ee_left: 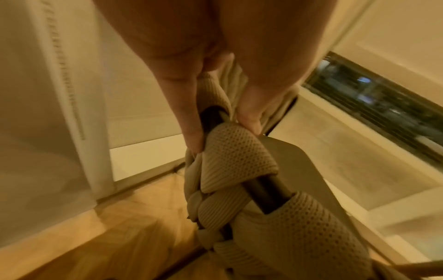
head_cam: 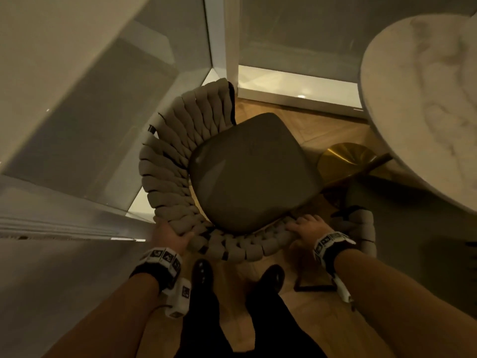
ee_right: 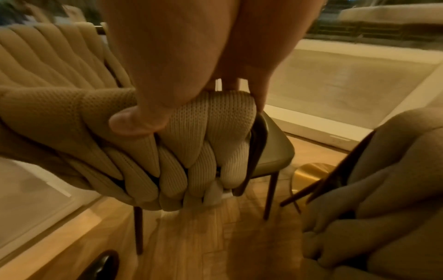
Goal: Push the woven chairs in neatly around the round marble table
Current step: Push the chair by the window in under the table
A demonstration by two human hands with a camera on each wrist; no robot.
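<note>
A woven chair (head_cam: 170, 161) with a beige braided back and a smooth grey seat (head_cam: 253, 171) stands in front of me, its seat turned toward the round marble table (head_cam: 423, 104) at the upper right. My left hand (head_cam: 173, 236) grips the braided top rim (ee_left: 237, 151) on the left. My right hand (head_cam: 307, 228) grips the same rim (ee_right: 210, 121) on the right, thumb on the outside. A second woven chair (head_cam: 358, 226) stands just right of my right hand, also seen close by (ee_right: 383, 189).
Glass panels and a white frame (head_cam: 222, 47) close the corner behind the chair. The table's gold base (head_cam: 346, 158) stands on the wooden floor (head_cam: 309, 319) beyond the seat. My dark shoes (head_cam: 204, 272) are just behind the chair back.
</note>
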